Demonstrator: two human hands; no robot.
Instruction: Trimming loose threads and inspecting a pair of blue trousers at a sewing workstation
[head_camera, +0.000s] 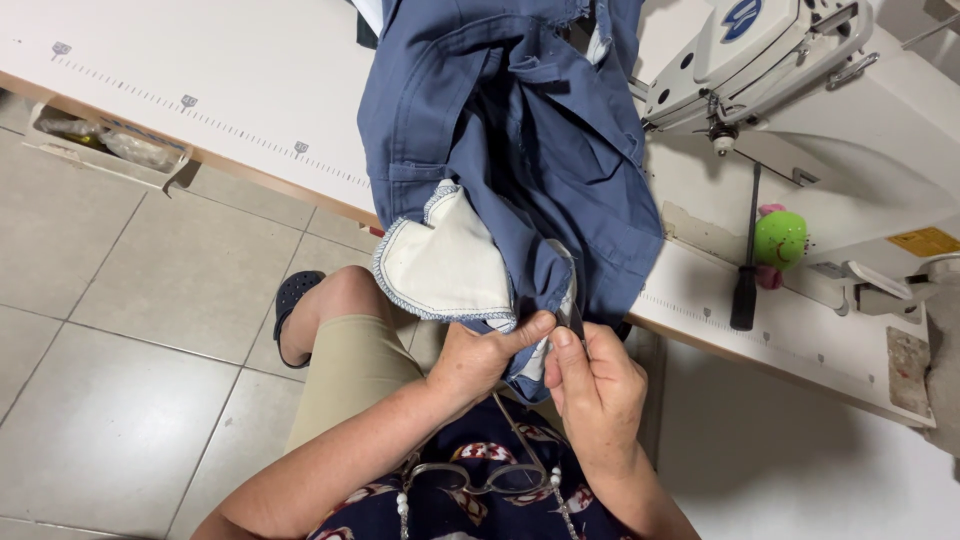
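Closest to me, a pair of glasses (478, 478) hangs on a beaded cord against my dark patterned top, and my bent knee in beige shorts juts out to the left above the tiled floor (110, 400), with my dark perforated clog (292, 300) below it. Just above the glasses my two hands meet. My left hand (478, 362) pinches the lower edge of the blue garment (510, 140) between thumb and fingers, closed tight on the fabric. My right hand (597, 385) is curled just beside it, thumb and forefinger nipped on a small thin tool at the same edge; the tool is too slim for me to say what it is. The garment droops off the front of the white sewing table (200, 80) into my lap, and its cream pocket lining (445, 262), edged in blue-and-white stitching, is turned outward just left of my hands. Farther right on the table lie a black-handled screwdriver (746, 270) and a green pincushion (780, 238), and beyond them stands the white sewing machine (800, 70).
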